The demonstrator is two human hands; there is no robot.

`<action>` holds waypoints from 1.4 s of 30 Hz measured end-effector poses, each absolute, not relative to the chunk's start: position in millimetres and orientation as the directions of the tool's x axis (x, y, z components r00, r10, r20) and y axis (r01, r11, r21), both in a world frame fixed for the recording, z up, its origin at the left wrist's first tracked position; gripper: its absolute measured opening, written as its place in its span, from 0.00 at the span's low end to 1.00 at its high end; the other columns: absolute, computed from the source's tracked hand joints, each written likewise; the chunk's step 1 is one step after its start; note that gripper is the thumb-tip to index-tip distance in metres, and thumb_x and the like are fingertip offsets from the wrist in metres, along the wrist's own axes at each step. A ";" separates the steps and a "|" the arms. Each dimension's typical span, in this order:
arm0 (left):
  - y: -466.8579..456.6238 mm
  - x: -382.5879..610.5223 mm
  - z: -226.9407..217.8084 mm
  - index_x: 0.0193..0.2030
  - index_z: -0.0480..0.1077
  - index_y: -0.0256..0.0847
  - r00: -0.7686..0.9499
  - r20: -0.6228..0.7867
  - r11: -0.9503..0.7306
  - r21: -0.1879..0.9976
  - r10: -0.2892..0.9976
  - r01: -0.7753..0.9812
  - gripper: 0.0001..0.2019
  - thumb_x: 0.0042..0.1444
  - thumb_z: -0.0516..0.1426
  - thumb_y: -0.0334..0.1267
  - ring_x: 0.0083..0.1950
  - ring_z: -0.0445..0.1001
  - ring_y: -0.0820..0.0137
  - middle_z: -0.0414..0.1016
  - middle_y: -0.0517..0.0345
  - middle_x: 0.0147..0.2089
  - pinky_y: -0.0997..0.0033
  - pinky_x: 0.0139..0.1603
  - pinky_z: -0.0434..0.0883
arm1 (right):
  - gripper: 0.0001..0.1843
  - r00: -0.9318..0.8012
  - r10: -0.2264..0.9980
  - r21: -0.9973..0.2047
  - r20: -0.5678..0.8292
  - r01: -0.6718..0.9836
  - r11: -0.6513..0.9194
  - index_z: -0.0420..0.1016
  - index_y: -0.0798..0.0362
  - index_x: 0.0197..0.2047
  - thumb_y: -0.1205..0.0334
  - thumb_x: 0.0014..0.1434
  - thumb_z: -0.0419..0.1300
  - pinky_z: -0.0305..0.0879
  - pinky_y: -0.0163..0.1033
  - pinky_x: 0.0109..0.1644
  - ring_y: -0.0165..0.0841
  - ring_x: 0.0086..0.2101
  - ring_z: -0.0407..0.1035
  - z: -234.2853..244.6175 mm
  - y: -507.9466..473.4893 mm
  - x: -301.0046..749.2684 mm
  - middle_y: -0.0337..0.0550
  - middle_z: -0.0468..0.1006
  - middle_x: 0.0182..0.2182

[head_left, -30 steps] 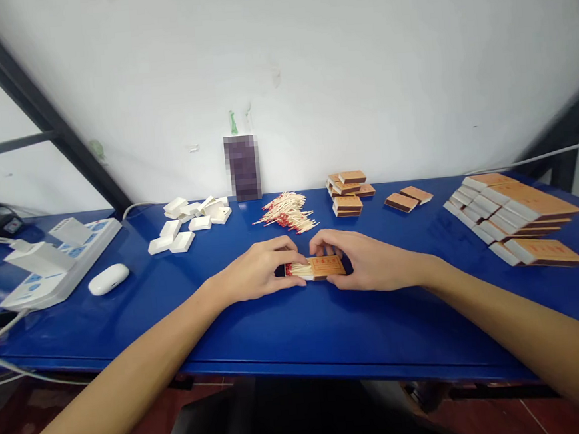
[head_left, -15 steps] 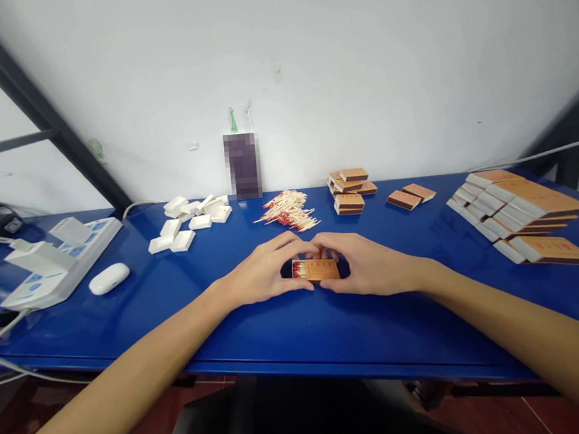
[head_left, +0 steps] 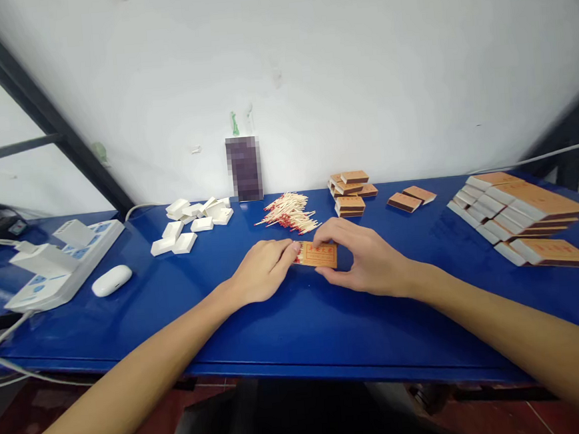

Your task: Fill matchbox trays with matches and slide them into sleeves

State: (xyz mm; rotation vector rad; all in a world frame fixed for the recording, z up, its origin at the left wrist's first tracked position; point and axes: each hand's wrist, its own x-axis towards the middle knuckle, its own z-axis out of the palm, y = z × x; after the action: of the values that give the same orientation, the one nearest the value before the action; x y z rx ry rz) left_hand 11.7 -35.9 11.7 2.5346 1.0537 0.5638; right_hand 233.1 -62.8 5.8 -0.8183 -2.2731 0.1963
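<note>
"Where's the one matchbox (head_left: 321, 255)?"

"In your right hand (head_left: 365, 258), pinched between thumb and curved fingers. Your left hand (head_left: 262, 270) is nearly closed at its open end; whether it grips, I can't tell."

"And beyond?"

"One heap of matches (head_left: 289, 211), one pair of boxes (head_left: 404, 202) to the right, on a blue tabletop (head_left: 278, 331) against a white wall (head_left: 358, 71)."

Not much I can actually read here tbh. The partly open matchbox (head_left: 325, 257) front and centre has a row of bigger red Chinese-looking characters across its orange top, with finer red print under it, but it's too small for me to make out. Same deal with the lowest front matchbox in the right-hand stack (head_left: 557, 250): reddish characters on the orange top, too small and skewed to read.
</note>
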 end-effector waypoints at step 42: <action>-27.1 8.9 13.9 0.22 0.62 0.40 0.484 0.145 -0.502 0.135 0.863 0.854 0.29 0.67 0.39 0.55 0.28 0.68 0.65 0.71 0.55 0.24 0.69 0.29 0.52 | 0.22 -0.158 0.838 0.070 0.522 0.987 0.143 0.77 0.50 0.50 0.51 0.65 0.48 0.70 0.52 0.52 0.45 0.48 0.74 0.4 -171.2 463.2 0.49 0.81 0.49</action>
State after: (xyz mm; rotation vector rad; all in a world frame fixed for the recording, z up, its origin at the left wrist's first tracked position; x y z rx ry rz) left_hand 8.9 -27.1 13.9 2.6675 1.5444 0.3002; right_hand 463.2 -171.2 0.4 -1.7556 -2.0685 -0.5728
